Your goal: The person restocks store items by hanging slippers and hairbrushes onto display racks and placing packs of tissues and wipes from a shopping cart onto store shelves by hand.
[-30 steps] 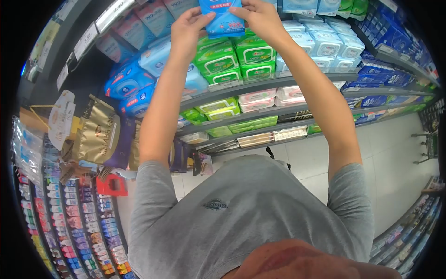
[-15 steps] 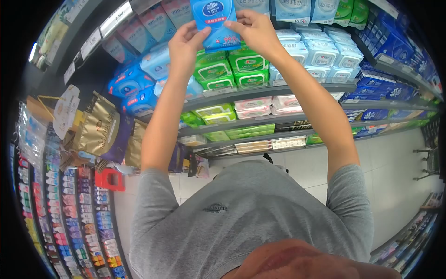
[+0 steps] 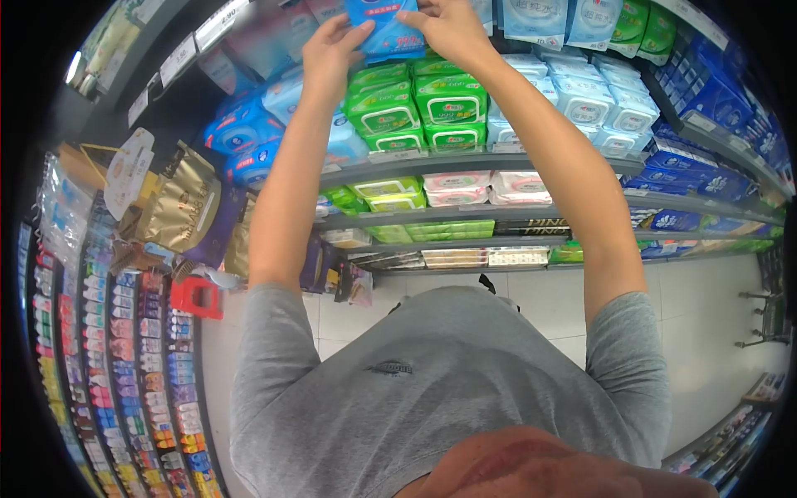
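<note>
A blue packet of wipes (image 3: 385,35) is at the top edge of the head view, its upper part cut off. My left hand (image 3: 334,48) grips its left side, thumb on the front. Over on its right side my right hand (image 3: 453,33) has its thumb on the front and fingers partly hidden. Just below the packet, green wipes packs (image 3: 451,101) are stacked on a shelf. Small light-blue packets (image 3: 535,18) hang in a row to the right of my right hand.
Light-blue wipes packs (image 3: 585,100) fill the shelf on the right, with blue packs (image 3: 242,124) on the left. Gold bags (image 3: 184,207) hang at the left near a red plastic piece (image 3: 197,297). A wheeled cart (image 3: 762,319) stands at the far right.
Both hands and the blue packet have shifted upward in the view, so the packet's top is now cut off. The shelves sit slightly lower and farther right in places.
</note>
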The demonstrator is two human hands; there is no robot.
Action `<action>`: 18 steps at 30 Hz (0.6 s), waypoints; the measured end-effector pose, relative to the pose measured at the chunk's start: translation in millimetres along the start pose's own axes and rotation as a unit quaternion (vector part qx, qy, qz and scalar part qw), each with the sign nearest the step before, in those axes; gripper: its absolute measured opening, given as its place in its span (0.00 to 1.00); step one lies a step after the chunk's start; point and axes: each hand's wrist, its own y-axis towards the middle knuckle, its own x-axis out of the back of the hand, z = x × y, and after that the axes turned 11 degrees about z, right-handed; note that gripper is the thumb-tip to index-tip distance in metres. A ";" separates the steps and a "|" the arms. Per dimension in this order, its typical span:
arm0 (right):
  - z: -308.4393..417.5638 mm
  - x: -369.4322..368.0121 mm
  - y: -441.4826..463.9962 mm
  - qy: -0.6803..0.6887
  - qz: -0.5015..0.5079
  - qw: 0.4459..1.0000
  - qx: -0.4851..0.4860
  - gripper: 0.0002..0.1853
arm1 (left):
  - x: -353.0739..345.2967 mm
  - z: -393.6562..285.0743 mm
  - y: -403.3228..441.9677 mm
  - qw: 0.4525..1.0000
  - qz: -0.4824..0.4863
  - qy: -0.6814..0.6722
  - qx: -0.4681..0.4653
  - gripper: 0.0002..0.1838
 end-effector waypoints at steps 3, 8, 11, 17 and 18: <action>-3.0 1.8 1.9 0.015 0.001 1.000 -0.006 0.10 | -2.1 1.6 7.4 1.000 -0.002 -0.004 -0.001 0.17; -17.9 -2.2 9.2 0.086 0.003 0.995 -0.043 0.10 | 9.2 21.3 18.4 0.998 0.018 0.053 0.027 0.08; -23.4 -14.7 19.7 0.080 -0.016 0.996 -0.033 0.08 | 19.2 33.4 28.0 0.998 0.012 0.038 0.047 0.09; -20.7 -22.2 31.8 -0.187 -0.131 0.973 -0.037 0.12 | 23.5 41.1 50.8 0.998 0.007 0.054 -0.004 0.12; -23.1 -27.6 34.2 -0.204 -0.165 0.965 -0.022 0.11 | 23.8 43.9 55.5 0.997 -0.005 0.070 0.008 0.11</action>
